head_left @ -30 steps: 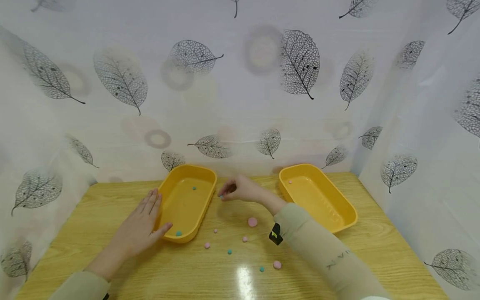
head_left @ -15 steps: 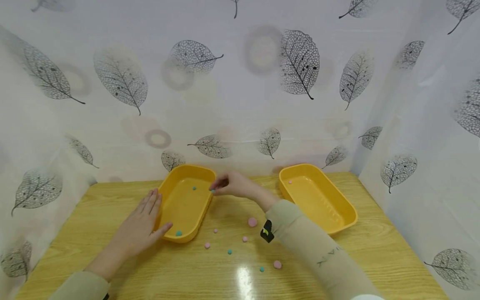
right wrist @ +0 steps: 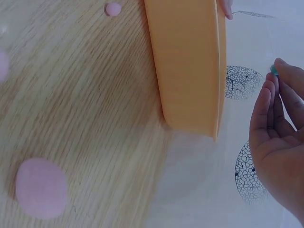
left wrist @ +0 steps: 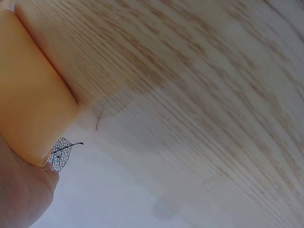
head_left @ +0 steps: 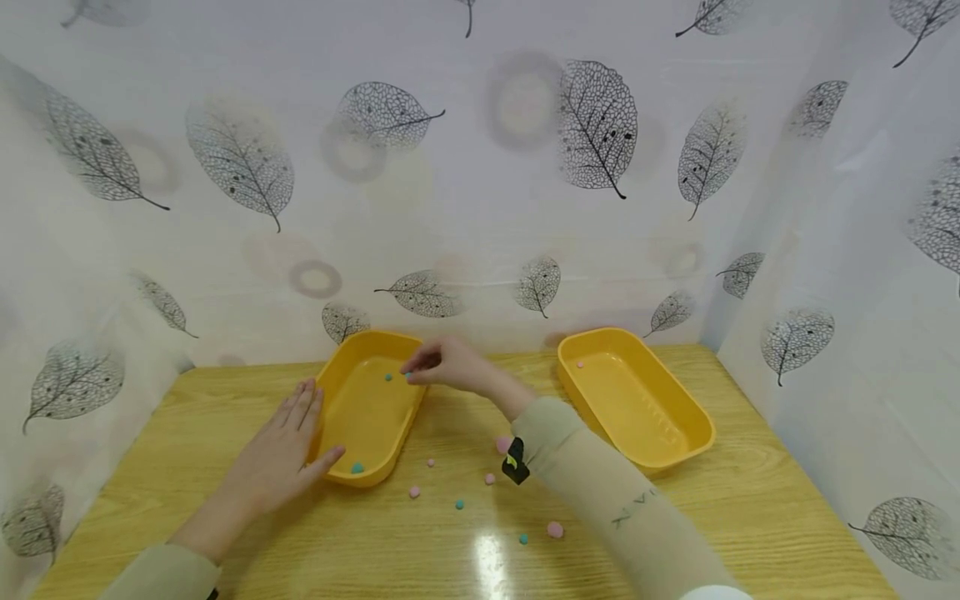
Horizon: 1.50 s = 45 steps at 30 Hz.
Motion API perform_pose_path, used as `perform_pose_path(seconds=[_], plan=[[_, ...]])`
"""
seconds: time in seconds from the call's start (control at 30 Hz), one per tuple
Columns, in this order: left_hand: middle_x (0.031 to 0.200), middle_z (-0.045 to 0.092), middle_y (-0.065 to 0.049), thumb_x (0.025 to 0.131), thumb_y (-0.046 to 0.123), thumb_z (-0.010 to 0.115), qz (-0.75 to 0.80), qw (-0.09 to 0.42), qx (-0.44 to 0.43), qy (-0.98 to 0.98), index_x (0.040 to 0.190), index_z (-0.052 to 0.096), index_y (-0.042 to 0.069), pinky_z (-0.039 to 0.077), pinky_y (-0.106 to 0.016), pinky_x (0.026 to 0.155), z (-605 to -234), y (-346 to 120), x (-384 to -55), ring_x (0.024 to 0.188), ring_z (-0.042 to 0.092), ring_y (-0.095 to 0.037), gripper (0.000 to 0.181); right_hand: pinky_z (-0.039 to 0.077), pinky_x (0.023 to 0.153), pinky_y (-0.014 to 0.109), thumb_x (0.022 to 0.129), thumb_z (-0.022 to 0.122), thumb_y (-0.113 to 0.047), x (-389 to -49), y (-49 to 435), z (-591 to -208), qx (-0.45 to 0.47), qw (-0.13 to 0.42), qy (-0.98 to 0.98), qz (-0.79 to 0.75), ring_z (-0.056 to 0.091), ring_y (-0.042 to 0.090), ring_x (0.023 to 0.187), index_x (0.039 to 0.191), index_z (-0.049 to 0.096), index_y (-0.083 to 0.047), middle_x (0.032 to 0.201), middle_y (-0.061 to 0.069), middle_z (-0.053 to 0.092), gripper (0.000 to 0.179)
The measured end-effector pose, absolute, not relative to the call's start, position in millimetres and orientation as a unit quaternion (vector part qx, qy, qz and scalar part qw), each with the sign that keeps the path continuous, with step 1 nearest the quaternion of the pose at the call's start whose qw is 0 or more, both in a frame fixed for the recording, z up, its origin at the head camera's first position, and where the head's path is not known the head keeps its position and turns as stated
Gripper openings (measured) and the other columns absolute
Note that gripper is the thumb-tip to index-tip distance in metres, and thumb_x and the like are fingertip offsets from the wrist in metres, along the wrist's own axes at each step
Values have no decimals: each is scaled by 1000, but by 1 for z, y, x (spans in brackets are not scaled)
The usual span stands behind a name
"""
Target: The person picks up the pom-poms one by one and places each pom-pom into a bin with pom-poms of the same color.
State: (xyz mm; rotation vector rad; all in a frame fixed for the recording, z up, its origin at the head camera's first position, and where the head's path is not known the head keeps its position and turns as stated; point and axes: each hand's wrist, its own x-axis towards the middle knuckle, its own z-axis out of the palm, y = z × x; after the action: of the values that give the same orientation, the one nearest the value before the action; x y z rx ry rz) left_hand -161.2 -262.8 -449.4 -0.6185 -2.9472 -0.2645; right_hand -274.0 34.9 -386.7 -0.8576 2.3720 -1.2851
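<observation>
Between thumb and fingertip my right hand (head_left: 453, 367) pinches a small teal ball (right wrist: 274, 70), held over the right rim of the left yellow tray (head_left: 411, 417). My left hand (head_left: 277, 454) rests along that tray's left side, fingers straight, thumb over the near rim. Inside the tray lie a small teal ball (head_left: 388, 377) toward the back and a larger teal ball (head_left: 357, 468) near the front. In the left wrist view, only part of the left hand (left wrist: 26, 194) shows against the tray's outer wall (left wrist: 33, 85).
Another yellow tray (head_left: 678, 458) stands at the right with a small pink ball (head_left: 580, 364) in it. Between the trays and nearer me, several pink balls (head_left: 555, 529) and teal balls (head_left: 460, 504) lie on the wooden table (head_left: 360, 550). A leaf-print curtain (head_left: 480, 208) surrounds the table.
My right hand has moved left with the pinched teal ball, from beside the left tray to over its right rim. The left hand has stayed in place.
</observation>
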Motion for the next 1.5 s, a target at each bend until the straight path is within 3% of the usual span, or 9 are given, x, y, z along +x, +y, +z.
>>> perform_pose_path(seconds=[0.43,0.77,1.17,1.33,1.5], plan=[[172,18,-35,106,53,56,-91,56,-205,-973,160,26,-16,16,-53,136,-449,-261,-160,160,24,-51,93,56,77,14,99,74,-6,-277,21,-402,-296,157,809,-483,66,1,84,116,78,7,112,21,79,21],[171,19,-34,106,55,55,-87,54,-203,-974,160,26,-16,22,-57,134,-449,-263,-162,160,24,-51,94,59,81,15,99,75,-6,-277,13,-409,-287,158,818,-473,71,8,89,116,78,4,111,19,80,20],[172,19,-34,106,55,55,-87,56,-203,-974,160,26,-16,15,-53,136,-450,-264,-162,160,23,-51,94,56,77,12,98,76,-5,-276,8,-419,-276,149,822,-475,66,-1,82,114,79,4,111,20,80,19],[172,16,-34,107,55,54,-90,53,-203,-974,160,24,-16,7,-48,138,-452,-265,-161,160,21,-51,93,57,77,13,97,76,-4,-273,6,-421,-268,147,826,-473,68,5,85,113,79,4,112,20,80,18],[172,16,-34,107,55,54,-90,56,-205,-973,160,26,-16,16,-54,136,-451,-264,-161,160,23,-51,93,57,76,13,96,77,-4,-273,4,-422,-264,140,835,-462,71,9,85,112,80,3,110,18,80,17]])
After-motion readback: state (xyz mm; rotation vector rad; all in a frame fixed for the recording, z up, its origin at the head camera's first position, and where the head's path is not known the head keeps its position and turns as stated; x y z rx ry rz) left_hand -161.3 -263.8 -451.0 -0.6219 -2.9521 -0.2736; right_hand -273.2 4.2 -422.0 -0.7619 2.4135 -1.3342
